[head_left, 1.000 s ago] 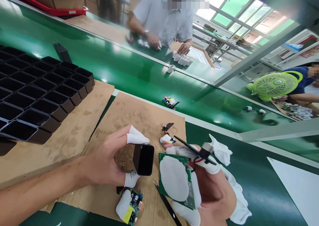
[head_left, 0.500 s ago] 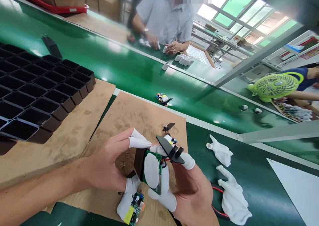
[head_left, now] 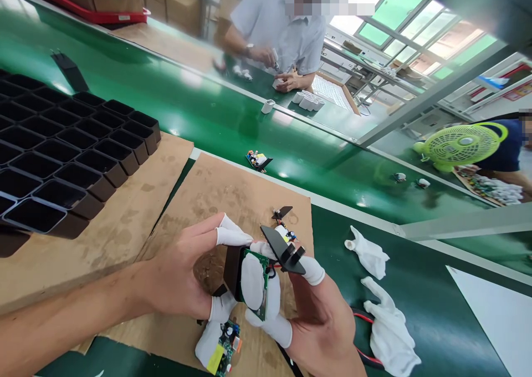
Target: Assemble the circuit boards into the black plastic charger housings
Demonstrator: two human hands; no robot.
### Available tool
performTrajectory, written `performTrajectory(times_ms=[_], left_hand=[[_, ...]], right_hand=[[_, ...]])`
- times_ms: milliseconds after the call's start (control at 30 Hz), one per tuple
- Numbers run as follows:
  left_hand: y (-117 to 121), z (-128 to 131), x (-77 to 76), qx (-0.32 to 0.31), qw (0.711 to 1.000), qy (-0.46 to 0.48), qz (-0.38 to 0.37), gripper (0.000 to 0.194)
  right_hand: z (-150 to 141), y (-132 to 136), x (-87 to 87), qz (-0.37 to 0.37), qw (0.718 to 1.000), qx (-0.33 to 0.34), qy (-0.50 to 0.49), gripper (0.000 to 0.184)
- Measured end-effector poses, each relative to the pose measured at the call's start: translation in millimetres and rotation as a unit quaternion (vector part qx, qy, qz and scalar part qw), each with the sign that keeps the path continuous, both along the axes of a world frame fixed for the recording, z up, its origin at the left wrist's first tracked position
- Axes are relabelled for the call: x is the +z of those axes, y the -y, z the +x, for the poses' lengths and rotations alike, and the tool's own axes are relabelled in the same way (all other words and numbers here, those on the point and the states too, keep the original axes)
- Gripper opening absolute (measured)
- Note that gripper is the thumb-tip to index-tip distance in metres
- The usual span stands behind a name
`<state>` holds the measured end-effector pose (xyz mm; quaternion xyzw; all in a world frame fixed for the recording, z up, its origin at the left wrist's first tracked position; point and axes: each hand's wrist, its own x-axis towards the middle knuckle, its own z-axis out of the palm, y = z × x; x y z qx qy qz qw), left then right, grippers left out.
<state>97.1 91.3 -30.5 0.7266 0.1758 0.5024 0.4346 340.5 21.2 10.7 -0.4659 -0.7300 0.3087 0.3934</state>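
while the left fingers [head_left: 235, 236] grip the black case [head_left: 232, 271], the right fingers pinch the circuit board [head_left: 265, 304] at its mouth

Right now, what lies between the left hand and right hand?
Between the left hand and right hand, the head view shows a black case, a green board at its mouth and a black pronged plate beside the board.

- glossy green conveyor [head_left: 199, 123] cutting diagonally across the room, with pale glare spots all over it
- windows [head_left: 390, 4] up top right, kinda greenish, super bright
- chunky grey metal post [head_left: 432, 97] slanting in front
- cluttered benches [head_left: 353, 61] behind, shelves [head_left: 505, 82] far right
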Motion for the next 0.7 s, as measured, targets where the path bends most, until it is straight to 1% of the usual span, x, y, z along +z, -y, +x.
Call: performTrajectory(times_ms=[133,233,400,567,700], left_hand=[[0,0,-1.5,0.007,1.0,-0.002,0.01,0.079],[0,0,-1.6,0.01,1.0,-0.01,0.011,0.074],[0,0,-1.9,0.004,1.0,-0.021,-0.003,0.072],[-1,0,-0.2,0.018,0.999,-0.032,-0.003,0.073],[-1,1,-1.6,0.016,0.999,-0.037,-0.004,0.075]], right_hand=[[6,6,-11.6,0.029,0.999,0.004,-0.027,0.088],[9,7,-17.8,0.033,0.999,0.007,-0.026,0.091],[9,2,-16.5,0.023,1.0,0.002,-0.006,0.095],[6,-1,-15.0,0.0,1.0,0.012,0.015,0.081],[7,0,-21.9,-0.008,1.0,-0.002,0.025,0.081]])
